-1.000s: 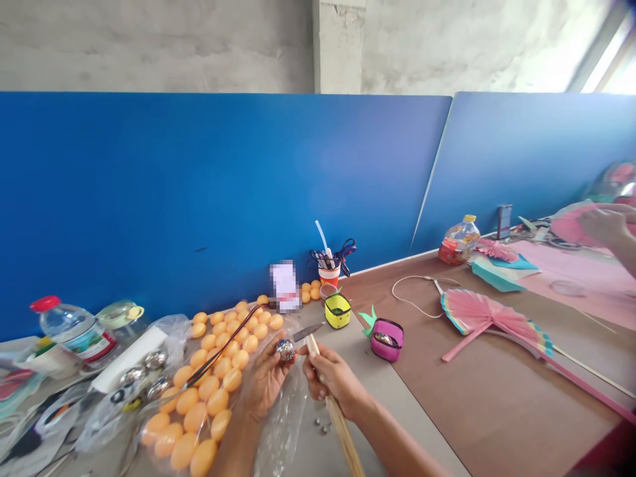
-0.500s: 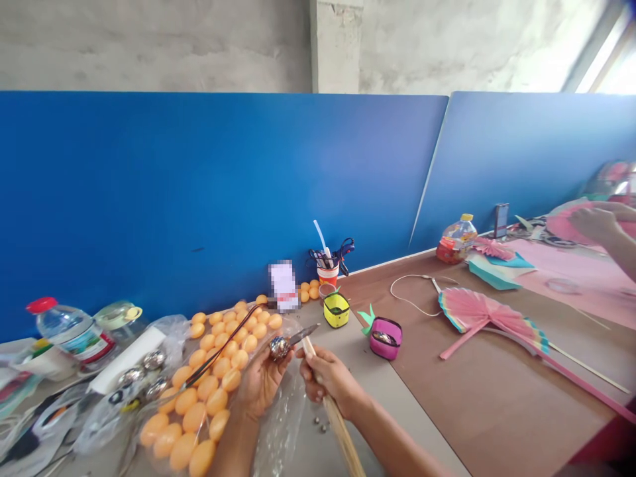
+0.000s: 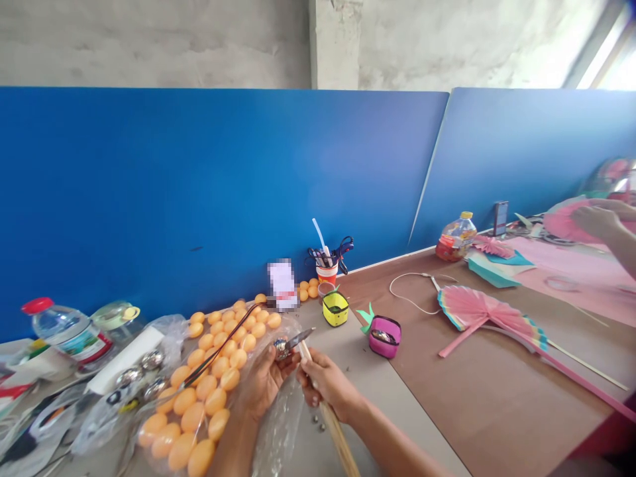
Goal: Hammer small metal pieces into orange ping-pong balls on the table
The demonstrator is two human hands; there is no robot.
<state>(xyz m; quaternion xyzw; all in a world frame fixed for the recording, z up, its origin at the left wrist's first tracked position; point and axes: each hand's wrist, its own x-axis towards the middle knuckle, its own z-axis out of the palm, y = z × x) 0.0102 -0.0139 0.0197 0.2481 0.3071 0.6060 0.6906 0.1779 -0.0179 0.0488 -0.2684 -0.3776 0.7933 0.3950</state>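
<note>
Silver facets glint on a small ball (image 3: 281, 348), which we see gripped in the curled left hand (image 3: 263, 383), palm turned up, at the near centre of a cluttered worktable (image 3: 387, 411). The right hand (image 3: 325, 383) is closed around the pale wooden handle (image 3: 338, 437) of a tool whose dark metal head (image 3: 301, 336) lies against or just beside the ball; we cannot tell which. At left, a red-capped bottle (image 3: 52, 323) wears a white, green and red label (image 3: 88, 346), its lettering too small for us to read. Pixel blocks border a white panel (image 3: 283, 283) near the blue partition (image 3: 223, 185), and we cannot decipher its red marking. On a phone (image 3: 501, 218) standing at far right, the screen is blurred to us. The left hand hides part of the ball. Clear plastic veils many of the orange balls (image 3: 193, 416) at near left. Contents of the purple pouch (image 3: 392, 328), right of centre, are hard for us to identify. The right edge crops a co-worker's hand (image 3: 593, 220) on pink paper (image 3: 556, 223).
</note>
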